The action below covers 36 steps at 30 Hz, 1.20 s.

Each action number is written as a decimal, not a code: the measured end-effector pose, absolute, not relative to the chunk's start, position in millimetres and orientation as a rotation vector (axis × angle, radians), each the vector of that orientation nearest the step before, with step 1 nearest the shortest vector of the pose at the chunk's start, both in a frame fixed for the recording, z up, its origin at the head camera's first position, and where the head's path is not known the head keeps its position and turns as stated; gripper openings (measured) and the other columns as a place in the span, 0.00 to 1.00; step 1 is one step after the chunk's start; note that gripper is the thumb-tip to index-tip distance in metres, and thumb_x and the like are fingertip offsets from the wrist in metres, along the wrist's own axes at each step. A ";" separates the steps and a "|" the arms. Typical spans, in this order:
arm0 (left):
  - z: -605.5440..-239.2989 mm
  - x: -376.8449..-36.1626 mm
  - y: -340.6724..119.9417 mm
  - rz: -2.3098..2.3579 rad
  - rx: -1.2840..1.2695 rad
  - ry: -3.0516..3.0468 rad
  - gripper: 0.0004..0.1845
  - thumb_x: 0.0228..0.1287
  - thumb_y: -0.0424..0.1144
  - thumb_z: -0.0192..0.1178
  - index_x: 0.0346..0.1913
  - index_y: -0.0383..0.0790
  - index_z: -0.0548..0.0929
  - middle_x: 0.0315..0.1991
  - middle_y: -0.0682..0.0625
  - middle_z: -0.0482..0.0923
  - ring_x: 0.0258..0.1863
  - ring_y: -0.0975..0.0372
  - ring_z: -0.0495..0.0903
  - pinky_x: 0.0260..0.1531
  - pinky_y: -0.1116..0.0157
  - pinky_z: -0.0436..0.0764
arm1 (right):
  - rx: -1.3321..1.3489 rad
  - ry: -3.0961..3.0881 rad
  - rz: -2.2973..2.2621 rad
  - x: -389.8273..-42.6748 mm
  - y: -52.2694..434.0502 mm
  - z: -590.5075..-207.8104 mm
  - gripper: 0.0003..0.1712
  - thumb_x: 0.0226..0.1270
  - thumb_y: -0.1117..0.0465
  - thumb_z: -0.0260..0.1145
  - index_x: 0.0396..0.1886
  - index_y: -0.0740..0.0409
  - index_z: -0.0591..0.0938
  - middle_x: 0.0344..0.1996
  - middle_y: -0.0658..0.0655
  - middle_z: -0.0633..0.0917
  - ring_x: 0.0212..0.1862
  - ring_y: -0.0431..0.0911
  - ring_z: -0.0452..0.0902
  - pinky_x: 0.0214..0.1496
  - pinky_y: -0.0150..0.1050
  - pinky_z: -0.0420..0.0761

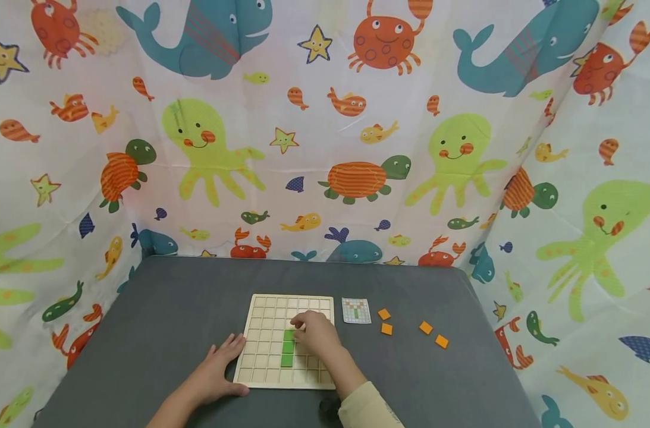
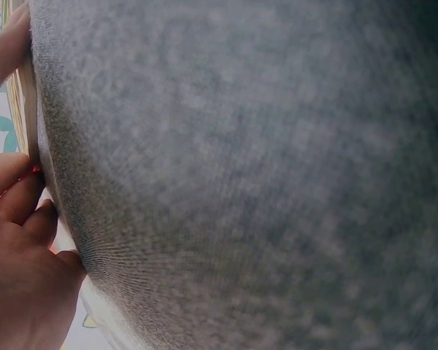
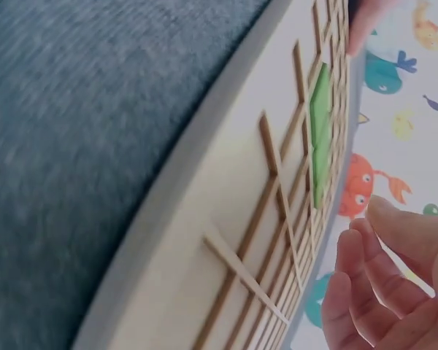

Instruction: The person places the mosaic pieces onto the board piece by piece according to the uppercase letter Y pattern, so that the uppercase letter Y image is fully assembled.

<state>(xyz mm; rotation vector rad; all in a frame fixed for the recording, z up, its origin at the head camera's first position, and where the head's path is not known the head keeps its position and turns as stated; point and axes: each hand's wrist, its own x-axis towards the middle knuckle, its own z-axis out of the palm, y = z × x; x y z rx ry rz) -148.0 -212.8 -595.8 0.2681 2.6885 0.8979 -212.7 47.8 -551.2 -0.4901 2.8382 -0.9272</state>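
Observation:
A square wooden grid board (image 1: 263,321) lies on the grey table, with a short column of green tiles (image 1: 287,359) in its cells. My left hand (image 1: 214,371) is at the board's front left corner, fingertips along the left edge and thumb by the front edge. Over the middle of the board is my right hand (image 1: 319,336), its fingers bent beside the uppermost green tile. Close up in the right wrist view, the right thumb and fingers (image 3: 354,251) are loosely curled, and no tile shows between them.
Right of the board lies a small pattern card (image 1: 356,311). Several loose orange tiles (image 1: 386,329) are scattered beyond it on the grey table (image 1: 196,297). A small dark object (image 1: 330,408) sits near the right sleeve. A curtain (image 1: 314,178) printed with sea animals surrounds the table.

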 end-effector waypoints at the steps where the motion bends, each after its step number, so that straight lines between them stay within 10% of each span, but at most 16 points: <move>1: -594.9 -147.5 -212.6 0.898 0.267 2.686 0.64 0.28 0.61 0.76 0.72 0.39 0.59 0.74 0.45 0.55 0.75 0.48 0.46 0.69 0.39 0.41 | -0.497 2.844 -0.932 -211.2 49.8 -549.1 0.13 0.61 0.61 0.67 0.46 0.50 0.86 0.38 0.48 0.85 0.36 0.40 0.80 0.30 0.33 0.77; 36: -593.5 -147.0 -212.8 0.920 0.284 2.675 0.63 0.29 0.59 0.76 0.72 0.38 0.59 0.74 0.43 0.54 0.75 0.46 0.46 0.68 0.37 0.42 | -0.351 2.941 -1.322 -192.1 140.0 -541.2 0.16 0.60 0.62 0.69 0.48 0.45 0.83 0.42 0.51 0.85 0.39 0.43 0.82 0.33 0.28 0.81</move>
